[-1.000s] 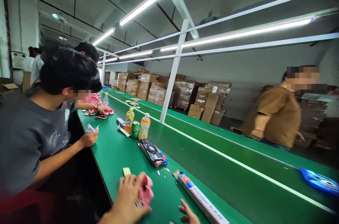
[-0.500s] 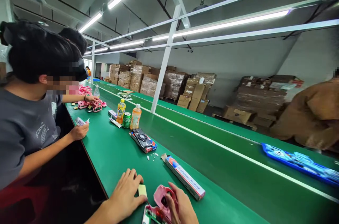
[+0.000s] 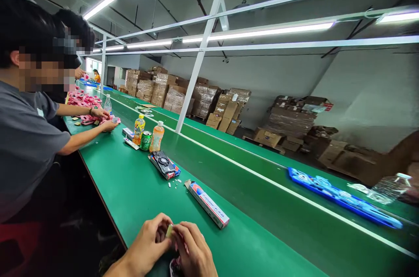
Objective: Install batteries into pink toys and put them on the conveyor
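Near the bottom middle, my left hand [image 3: 147, 244] is closed, pinching a small pale-yellow pad [image 3: 169, 231] between thumb and fingers. My right hand [image 3: 194, 251] meets it from the right, its curled fingertips closed at the pad's other edge. Under my hands lies a pink plastic casing [image 3: 175, 264] with dark parts inside, mostly covered by my right hand. Just beyond is a long white, red and blue box [image 3: 209, 205] with one flap open.
A black round-ringed device [image 3: 163, 161] lies on another box. Drink bottles [image 3: 157, 136] and a green can [image 3: 145, 141] stand behind it. At left, a person [image 3: 29, 128] handles pink parts [image 3: 85, 100]. A blue tray [image 3: 340, 198] of light-blue parts sits on the conveyor [image 3: 248, 181].
My right hand has left its hold on the open pink casing and come up against my left hand. The yellow pad is now lifted between them. The view has turned right; the neighbour's hands have moved together.
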Demonstrator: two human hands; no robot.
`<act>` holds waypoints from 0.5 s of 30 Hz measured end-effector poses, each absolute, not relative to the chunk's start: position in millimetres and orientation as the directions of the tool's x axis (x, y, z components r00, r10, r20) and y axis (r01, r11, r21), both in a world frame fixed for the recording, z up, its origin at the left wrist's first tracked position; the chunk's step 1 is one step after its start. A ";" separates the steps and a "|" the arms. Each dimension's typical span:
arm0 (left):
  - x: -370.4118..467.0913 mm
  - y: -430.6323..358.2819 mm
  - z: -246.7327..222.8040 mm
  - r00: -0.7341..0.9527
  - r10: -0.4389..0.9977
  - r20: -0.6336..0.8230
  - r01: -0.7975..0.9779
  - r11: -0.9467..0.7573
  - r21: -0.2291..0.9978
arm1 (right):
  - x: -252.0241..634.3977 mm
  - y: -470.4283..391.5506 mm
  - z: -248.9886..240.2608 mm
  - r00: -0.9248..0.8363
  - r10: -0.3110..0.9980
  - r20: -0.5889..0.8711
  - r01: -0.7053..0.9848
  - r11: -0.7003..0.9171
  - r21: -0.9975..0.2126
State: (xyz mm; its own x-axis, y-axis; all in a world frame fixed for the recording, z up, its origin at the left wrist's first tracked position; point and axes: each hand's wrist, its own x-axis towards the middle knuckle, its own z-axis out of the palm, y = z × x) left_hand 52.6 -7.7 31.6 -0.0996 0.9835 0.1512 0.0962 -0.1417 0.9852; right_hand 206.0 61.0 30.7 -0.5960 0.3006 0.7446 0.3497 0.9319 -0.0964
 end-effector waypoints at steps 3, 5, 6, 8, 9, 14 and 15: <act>52.9 -5.6 27.1 -0.124 0.982 0.139 0.050 -0.134 0.990 | 210.2 63.1 30.3 -0.608 0.362 0.707 0.358 0.919 -0.163; 52.7 -5.9 26.3 -0.130 0.981 0.143 0.062 -0.136 0.989 | 210.6 63.2 31.9 -0.613 0.388 0.688 0.376 0.910 -0.178; 52.9 -6.7 26.8 -0.137 0.980 0.145 0.072 -0.136 0.988 | 210.3 63.0 33.0 -0.616 0.400 0.679 0.386 0.904 -0.182; 53.9 -8.8 29.1 -0.153 0.977 0.152 0.091 -0.139 0.986 | 209.0 62.7 35.0 -0.625 0.415 0.662 0.407 0.896 -0.177; 54.7 -9.8 30.4 -0.158 0.975 0.157 0.098 -0.143 0.985 | 208.2 62.5 35.7 -0.632 0.415 0.655 0.419 0.894 -0.162; 57.4 -8.4 30.6 -0.156 0.974 0.165 0.065 -0.156 0.986 | 203.1 58.4 35.7 -0.619 0.340 0.708 0.506 0.862 0.028; 57.0 -6.9 29.6 -0.160 0.974 0.162 0.042 -0.157 0.987 | 202.3 56.8 35.6 -0.624 0.314 0.716 0.512 0.856 0.071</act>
State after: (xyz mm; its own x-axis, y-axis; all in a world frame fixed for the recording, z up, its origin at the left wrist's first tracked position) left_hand 57.0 -6.9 29.6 -0.1598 0.9738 0.1616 0.0421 -0.1568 0.9867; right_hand 202.3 56.8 35.6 -0.6238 0.3138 0.7158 0.5122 0.8559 0.0712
